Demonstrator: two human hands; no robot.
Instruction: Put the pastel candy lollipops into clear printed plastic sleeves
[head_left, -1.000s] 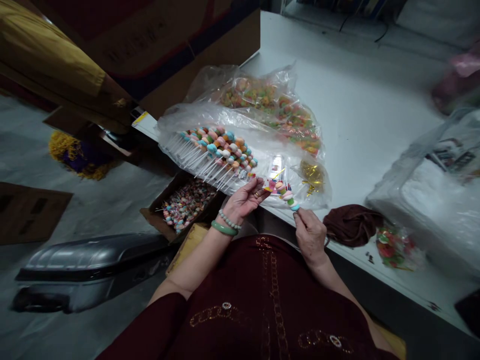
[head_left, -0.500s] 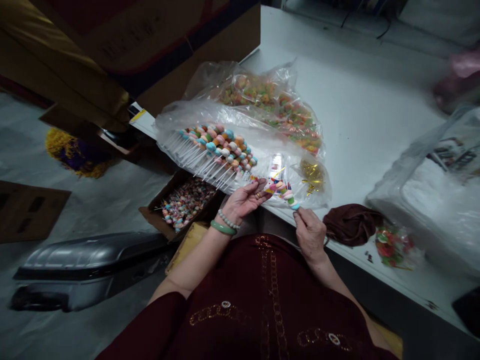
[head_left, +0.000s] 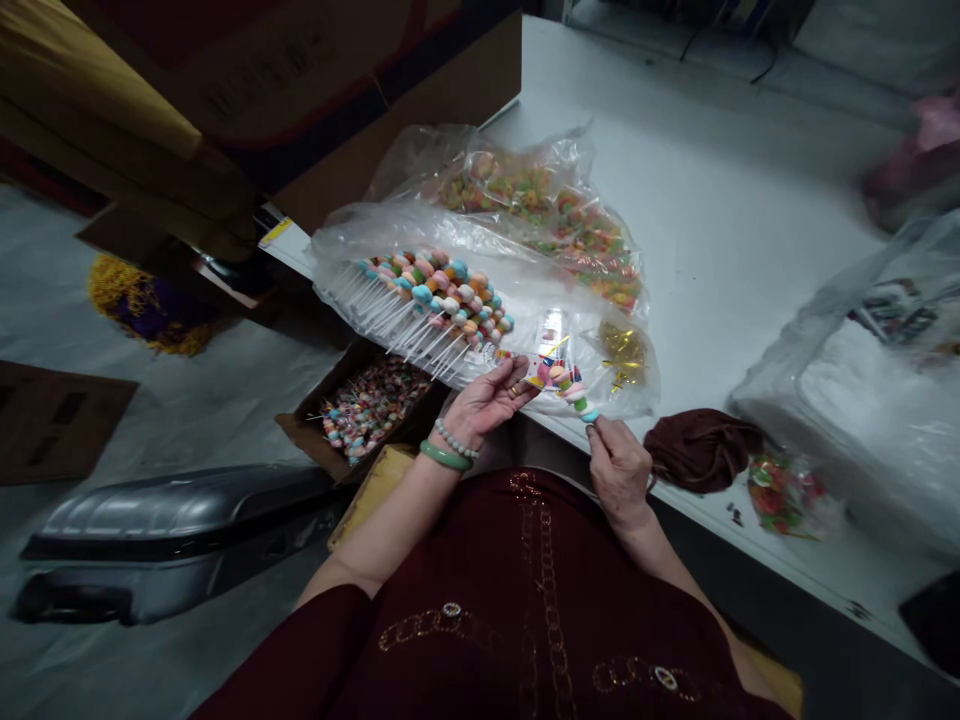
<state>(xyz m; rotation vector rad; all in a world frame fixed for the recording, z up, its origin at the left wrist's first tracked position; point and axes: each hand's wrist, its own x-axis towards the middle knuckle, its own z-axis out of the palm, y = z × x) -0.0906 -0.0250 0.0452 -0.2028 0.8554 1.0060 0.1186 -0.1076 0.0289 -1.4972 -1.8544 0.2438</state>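
A candy skewer (head_left: 576,392) with pink, green, white and blue pieces slants between my hands. My right hand (head_left: 619,465) is closed on its lower end, just below the blue piece. My left hand (head_left: 491,400), wearing a bead bracelet and a green bangle, holds a small clear wrapper (head_left: 534,372) with a coloured print by the skewer's upper end. Behind my left hand, a pile of candy skewers (head_left: 450,295) lies on a clear plastic bag (head_left: 525,250), white sticks toward me. Gold twist ties (head_left: 624,355) lie on the bag's right part.
Bagged gummy candy (head_left: 570,220) lies behind the skewers. An open carton (head_left: 300,425) of wrapped candies stands below the table's left edge. A brown cloth (head_left: 701,448), a small candy bag (head_left: 784,490) and a large plastic bag (head_left: 847,390) are at right. A grey suitcase (head_left: 180,520) lies at left.
My left hand has shifted very slightly left and down with the wrapper. The skewer and my right hand are almost where they were.
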